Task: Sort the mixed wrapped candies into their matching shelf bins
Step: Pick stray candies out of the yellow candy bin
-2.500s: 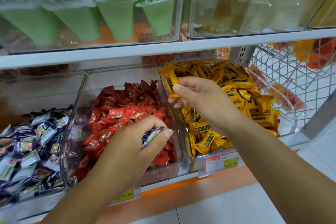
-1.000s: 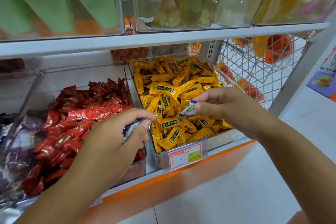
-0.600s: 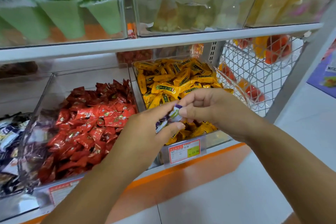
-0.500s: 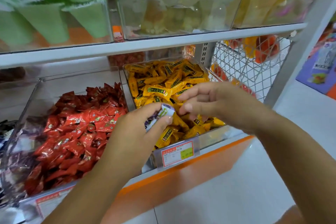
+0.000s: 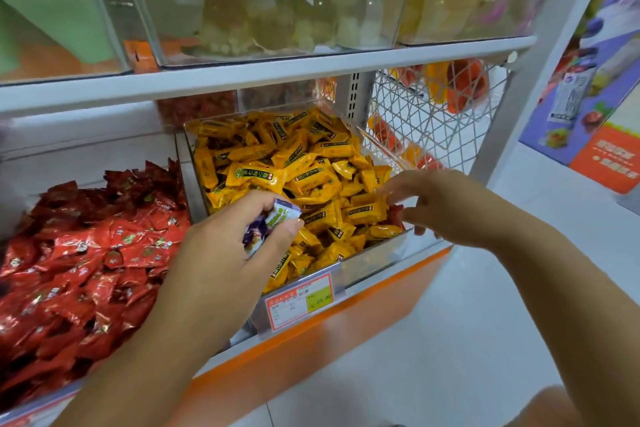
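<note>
My left hand [image 5: 221, 253] is closed around white-and-purple wrapped candies [image 5: 273, 224], held over the front left corner of the clear bin of yellow candies [image 5: 294, 170]. My right hand [image 5: 440, 204] hovers over that bin's front right corner, fingers spread and holding nothing. A red candy [image 5: 394, 215] lies among the yellow ones just under its fingertips. To the left is the bin of red candies [image 5: 79, 267]. The bin for the white-and-purple candies is out of view.
A white wire basket [image 5: 433, 121] with orange and red packets stands right of the yellow bin. An upper shelf [image 5: 277, 68] carries clear bins of pale and green sweets. A price tag [image 5: 299, 300] hangs on the yellow bin's front. White floor lies below right.
My right hand passed a white-and-purple candy to my left hand, then opened and moved right over the yellow bin's front corner. The view has swung to the right.
</note>
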{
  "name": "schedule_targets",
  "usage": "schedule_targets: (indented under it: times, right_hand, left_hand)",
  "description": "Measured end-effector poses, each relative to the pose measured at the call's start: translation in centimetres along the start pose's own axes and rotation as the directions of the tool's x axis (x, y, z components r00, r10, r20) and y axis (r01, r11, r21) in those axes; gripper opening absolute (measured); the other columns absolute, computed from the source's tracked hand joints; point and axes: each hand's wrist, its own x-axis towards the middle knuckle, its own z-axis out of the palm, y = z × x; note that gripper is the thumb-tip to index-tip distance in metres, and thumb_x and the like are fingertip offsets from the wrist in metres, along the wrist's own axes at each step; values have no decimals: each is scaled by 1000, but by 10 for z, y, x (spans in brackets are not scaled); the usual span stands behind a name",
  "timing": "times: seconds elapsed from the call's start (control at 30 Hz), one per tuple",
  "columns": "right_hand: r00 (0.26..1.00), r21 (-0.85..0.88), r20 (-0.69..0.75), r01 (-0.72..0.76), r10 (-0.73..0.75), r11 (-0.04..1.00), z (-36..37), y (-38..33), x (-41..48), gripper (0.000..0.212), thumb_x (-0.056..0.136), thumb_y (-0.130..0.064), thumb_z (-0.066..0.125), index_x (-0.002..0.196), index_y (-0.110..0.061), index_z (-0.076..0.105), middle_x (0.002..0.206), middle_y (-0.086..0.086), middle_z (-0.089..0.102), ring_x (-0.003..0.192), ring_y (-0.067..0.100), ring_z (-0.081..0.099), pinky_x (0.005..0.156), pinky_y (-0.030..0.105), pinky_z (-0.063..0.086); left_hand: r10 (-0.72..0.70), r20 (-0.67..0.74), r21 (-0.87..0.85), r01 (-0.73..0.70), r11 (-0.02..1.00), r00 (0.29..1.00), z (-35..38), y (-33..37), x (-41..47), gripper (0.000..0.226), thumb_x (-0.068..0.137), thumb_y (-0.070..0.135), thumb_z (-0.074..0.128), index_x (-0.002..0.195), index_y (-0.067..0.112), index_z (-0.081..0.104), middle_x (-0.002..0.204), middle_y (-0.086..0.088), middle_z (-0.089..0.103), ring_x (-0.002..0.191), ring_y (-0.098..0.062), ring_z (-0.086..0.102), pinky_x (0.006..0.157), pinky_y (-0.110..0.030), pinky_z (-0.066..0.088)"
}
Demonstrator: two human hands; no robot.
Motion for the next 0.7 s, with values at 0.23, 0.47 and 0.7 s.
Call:
schedule_targets:
  times: [0.23, 0.47, 0.7]
  right_hand:
    - [995, 91, -4, 103, -103, 991, -7, 2, 5, 40, 91, -5, 61, 111, -39, 63, 100, -20, 66, 77, 3, 56, 70, 20, 44]
    - [997, -398, -63, 5, -33, 917, -7, 15, 1, 28, 82, -40, 70, 110, -42, 67, 121, -4, 46, 117, 19, 39, 99, 35, 38]
    - [987, -455, -158, -94, 23, 885, 17, 8, 12, 20, 91, -27, 63, 108, -28, 71, 115, 0, 54, 111, 19, 47, 86, 33, 49]
  left_hand:
    - [10, -2, 4, -10, 1000, 1000, 2, -2, 0, 12, 83, 45, 54, 84, 36, 61, 78, 26, 60, 66, 5, 55, 60, -6, 39]
    - [20, 7, -4, -20, 1000, 1000, 4, -2, 1, 16, 80, 48, 51, 84, 36, 61, 82, 27, 60, 72, 6, 56, 60, -4, 39]
    - [29, 11, -8, -29, 1000, 1000, 3, 0, 0, 10, 82, 43, 54, 83, 36, 61, 82, 24, 62, 73, 5, 57, 57, -3, 38]
